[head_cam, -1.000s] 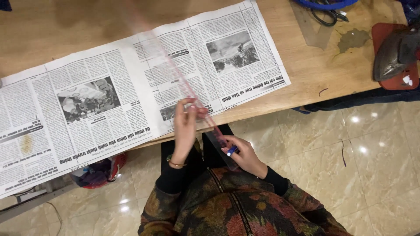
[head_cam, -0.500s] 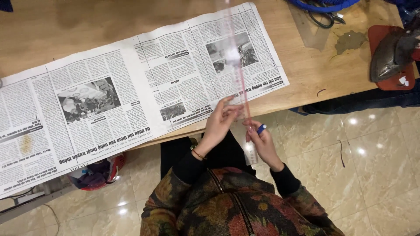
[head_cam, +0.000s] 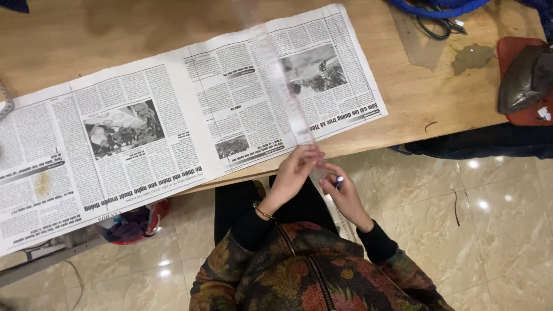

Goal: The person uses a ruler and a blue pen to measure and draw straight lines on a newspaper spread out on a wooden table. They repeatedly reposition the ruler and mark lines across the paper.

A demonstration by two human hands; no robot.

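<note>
A long clear plastic ruler lies slanted across the right page of an open newspaper on the wooden table. Its near end passes over the table edge toward my lap. My left hand pinches the ruler at the table's front edge. My right hand sits just to the right and below, touching the ruler's lower part, fingers closed around a blue-capped pen. Both hands hover above my dark trousers and patterned jacket.
At the far right an iron rests on a red mat. Scissors, a blue cord and a clear set square lie at the top right. Dark cloth hangs off the table edge. A red bag sits on the tiled floor.
My hands shifted right along the table edge. The ruler swung from a left slant to nearly upright, then tilted back left onto the right page.
</note>
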